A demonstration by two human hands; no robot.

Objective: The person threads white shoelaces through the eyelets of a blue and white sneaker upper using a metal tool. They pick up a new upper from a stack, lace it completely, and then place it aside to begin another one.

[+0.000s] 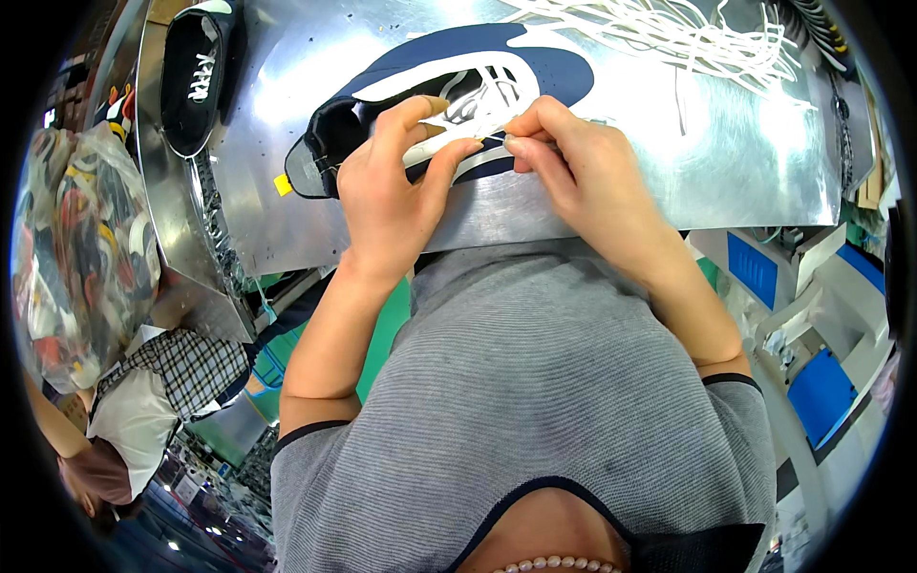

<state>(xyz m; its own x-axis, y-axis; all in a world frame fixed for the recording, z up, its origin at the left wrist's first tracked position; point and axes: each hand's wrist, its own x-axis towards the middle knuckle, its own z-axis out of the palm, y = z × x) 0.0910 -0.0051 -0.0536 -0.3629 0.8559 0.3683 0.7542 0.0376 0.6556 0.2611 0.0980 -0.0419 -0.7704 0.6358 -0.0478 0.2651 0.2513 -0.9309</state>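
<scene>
A navy and white shoe upper (420, 67) lies on its side on the metal table, its toe toward the right and a yellow tab (283, 185) at the heel. White shoelace (482, 105) is bunched in its lacing area. My left hand (394, 181) grips the near edge of the opening, thumb outside and some fingers inside, with the index finger raised. Close by, my right hand (587, 162) pinches a thin bit of white shoelace between thumb and forefinger at the eyelet edge. Its tip is mostly hidden by the fingers.
A heap of loose white laces (688, 43) lies at the far right of the metal table (315, 229). Another dark shoe (196, 86), laced in white, is at the far left. A plastic bag of colourful pieces (86, 258) hangs left, near another person (134, 430).
</scene>
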